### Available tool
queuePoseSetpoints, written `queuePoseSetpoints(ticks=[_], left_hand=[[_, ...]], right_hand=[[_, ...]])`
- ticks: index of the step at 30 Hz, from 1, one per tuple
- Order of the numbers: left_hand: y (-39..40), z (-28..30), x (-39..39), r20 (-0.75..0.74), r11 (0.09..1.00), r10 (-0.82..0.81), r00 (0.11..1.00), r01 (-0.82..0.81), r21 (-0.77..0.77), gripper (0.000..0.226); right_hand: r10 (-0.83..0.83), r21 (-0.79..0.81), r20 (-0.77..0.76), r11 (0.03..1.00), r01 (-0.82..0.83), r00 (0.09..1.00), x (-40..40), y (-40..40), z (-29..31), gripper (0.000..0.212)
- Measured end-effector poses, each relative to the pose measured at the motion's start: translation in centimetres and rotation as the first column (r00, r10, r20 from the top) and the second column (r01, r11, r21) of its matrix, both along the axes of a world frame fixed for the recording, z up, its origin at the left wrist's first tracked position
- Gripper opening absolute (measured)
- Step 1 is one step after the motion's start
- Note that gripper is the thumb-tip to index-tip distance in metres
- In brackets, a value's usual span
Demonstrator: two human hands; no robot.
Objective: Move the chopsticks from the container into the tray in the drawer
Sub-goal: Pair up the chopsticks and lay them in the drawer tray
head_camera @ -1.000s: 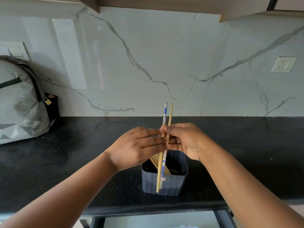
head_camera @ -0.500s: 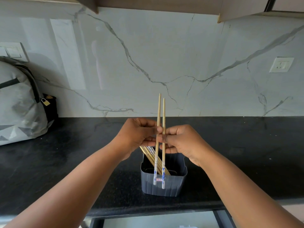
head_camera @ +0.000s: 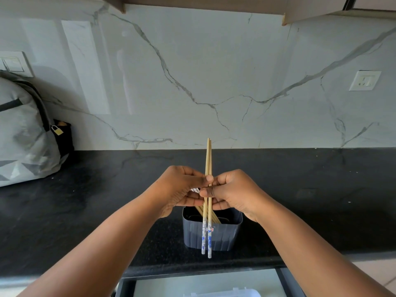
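Chopstick pair [head_camera: 207, 202] drawn together, backpack [head_camera: 23, 133] left

Both hands, left hand [head_camera: 182, 189] and right hand [head_camera: 233, 194], pinch two upright chopsticks [head_camera: 208, 159] above the container [head_camera: 225, 234] on the bench [head_camera: 321, 200].

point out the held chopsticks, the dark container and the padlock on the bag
held chopsticks [head_camera: 207, 159]: head view, bare wooden shafts above the hands
dark container [head_camera: 227, 236]: head view, front wall
padlock [head_camera: 57, 130]: head view, brass body
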State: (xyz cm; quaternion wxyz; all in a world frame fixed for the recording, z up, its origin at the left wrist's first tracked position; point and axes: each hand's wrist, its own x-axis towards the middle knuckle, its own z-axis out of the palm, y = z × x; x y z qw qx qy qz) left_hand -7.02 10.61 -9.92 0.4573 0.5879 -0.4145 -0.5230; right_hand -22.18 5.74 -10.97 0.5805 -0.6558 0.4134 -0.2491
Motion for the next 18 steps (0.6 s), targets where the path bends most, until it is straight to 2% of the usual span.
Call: queuePoseSetpoints(ticks=[5,18], left_hand=[[0.1,-0.4,-0.5,0.068,1.000,0.011,0.998,-0.012,0.015,0.021],[0.2,-1.5,-0.9,0.082,1.000,-0.024,0.996,0.024,0.001,0.014]], right_hand=[[-0.006,-0.002,-0.008,1.000,0.006,1.000,0.0,0.3,-0.5,0.010],[-0.021,-0.056,-0.041,0.998,0.019,0.999,-0.1,0.1,-2.2,0.012]])
